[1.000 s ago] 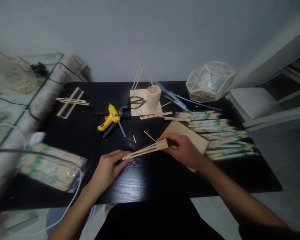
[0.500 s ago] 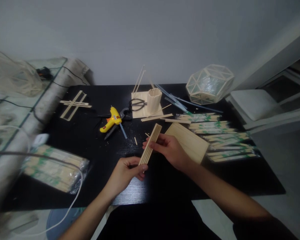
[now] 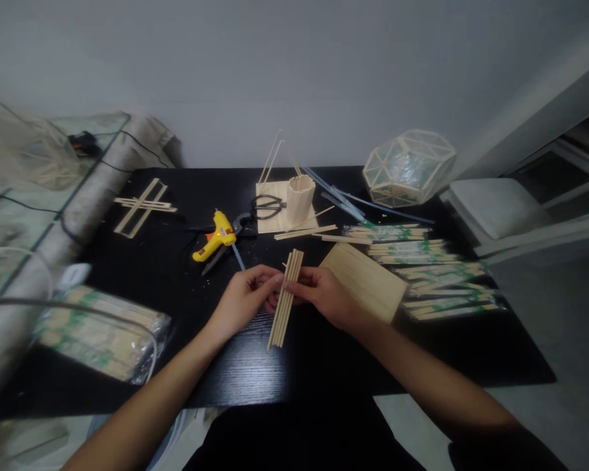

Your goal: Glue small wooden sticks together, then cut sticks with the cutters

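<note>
Several pale wooden sticks (image 3: 285,311), lying side by side like a narrow slat panel, are held above the black table. My right hand (image 3: 324,293) grips them from the right at mid-length, its thumb on the front. From the other side, my left hand (image 3: 248,297) pinches their left edge, its fingertips partly behind them. To the right lies a flat wooden panel (image 3: 366,281). Beyond my hands, a wooden base (image 3: 269,224) carries a round stick-built cup (image 3: 301,203), with black-handled scissors (image 3: 269,207) beside the cup.
A yellow glue gun (image 3: 214,237) lies left of the base over dark pliers-like cutters. Wrapped stick packs (image 3: 442,271) line the right side; a larger pack (image 3: 103,330) sits at left. Crossed stick frames (image 3: 144,206), clear glue sticks (image 3: 346,203) and a faceted frame (image 3: 410,169) stand farther back.
My left hand has moved up from the lower end of the sticks to their middle left edge. The sticks have turned more upright and come slightly lower.
</note>
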Tool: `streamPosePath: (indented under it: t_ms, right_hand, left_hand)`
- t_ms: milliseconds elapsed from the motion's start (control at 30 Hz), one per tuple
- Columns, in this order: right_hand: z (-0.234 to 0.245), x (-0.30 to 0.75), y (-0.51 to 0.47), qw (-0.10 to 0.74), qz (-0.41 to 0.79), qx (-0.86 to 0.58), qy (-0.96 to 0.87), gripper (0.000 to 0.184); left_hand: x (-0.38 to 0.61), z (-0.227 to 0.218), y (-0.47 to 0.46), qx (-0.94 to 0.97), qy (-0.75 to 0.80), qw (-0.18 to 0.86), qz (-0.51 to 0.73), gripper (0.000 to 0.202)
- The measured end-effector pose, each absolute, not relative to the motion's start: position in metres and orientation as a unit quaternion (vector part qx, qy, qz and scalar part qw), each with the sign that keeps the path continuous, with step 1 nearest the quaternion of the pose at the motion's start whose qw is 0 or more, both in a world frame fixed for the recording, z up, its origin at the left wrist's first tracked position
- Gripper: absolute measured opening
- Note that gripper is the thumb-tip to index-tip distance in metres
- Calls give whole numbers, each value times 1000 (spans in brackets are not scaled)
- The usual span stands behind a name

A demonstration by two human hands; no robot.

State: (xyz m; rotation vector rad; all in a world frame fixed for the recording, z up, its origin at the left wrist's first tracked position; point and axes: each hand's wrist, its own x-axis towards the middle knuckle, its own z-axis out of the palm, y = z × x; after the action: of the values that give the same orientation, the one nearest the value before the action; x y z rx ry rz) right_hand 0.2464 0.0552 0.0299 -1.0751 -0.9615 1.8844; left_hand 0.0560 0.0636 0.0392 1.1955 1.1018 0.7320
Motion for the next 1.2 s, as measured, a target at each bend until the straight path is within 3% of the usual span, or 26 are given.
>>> streamPosePath:
  t_ms: [633, 1200]
  right_hand:
    - [13, 247, 52, 300, 794, -380, -367, 37]
    - [7, 245, 51, 310, 786, -390, -366, 42]
  left_hand:
    - [55, 23, 67, 469, 493, 642, 354, 35]
    - [58, 19, 61, 530, 517, 557, 375, 35]
